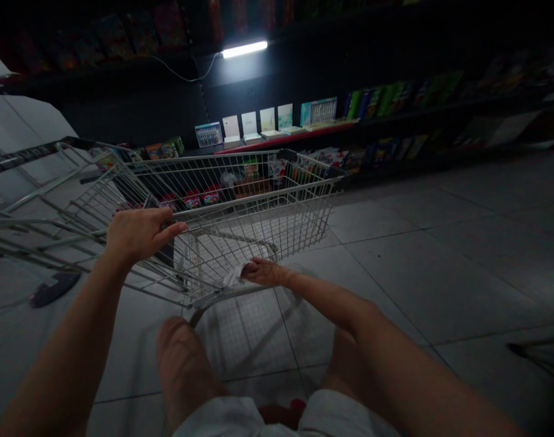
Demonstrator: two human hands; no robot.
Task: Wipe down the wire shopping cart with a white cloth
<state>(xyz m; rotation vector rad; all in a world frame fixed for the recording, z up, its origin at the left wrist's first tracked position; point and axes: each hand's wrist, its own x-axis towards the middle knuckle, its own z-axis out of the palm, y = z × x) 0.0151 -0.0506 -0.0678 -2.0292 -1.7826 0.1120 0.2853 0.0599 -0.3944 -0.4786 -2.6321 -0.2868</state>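
A wire shopping cart (254, 197) stands ahead of me, its basket see-through and its metal rails pale grey. My left hand (140, 233) curls over the cart's left top rail, fingers pointing right. My right hand (264, 272) rests at the near end of the cart, on the rail, pressing a crumpled white tissue (234, 277) against it. I cannot tell whether the tissue is paper or cloth. No goods show inside the basket.
Dark store shelves with packaged goods and boxes (381, 100) run along the far side, lit by a fluorescent tube (244, 50). Another wire frame (31, 227) stands at the left, a dark sandal-like object (54, 289) lies on the grey tile floor (441, 279), and my legs show below.
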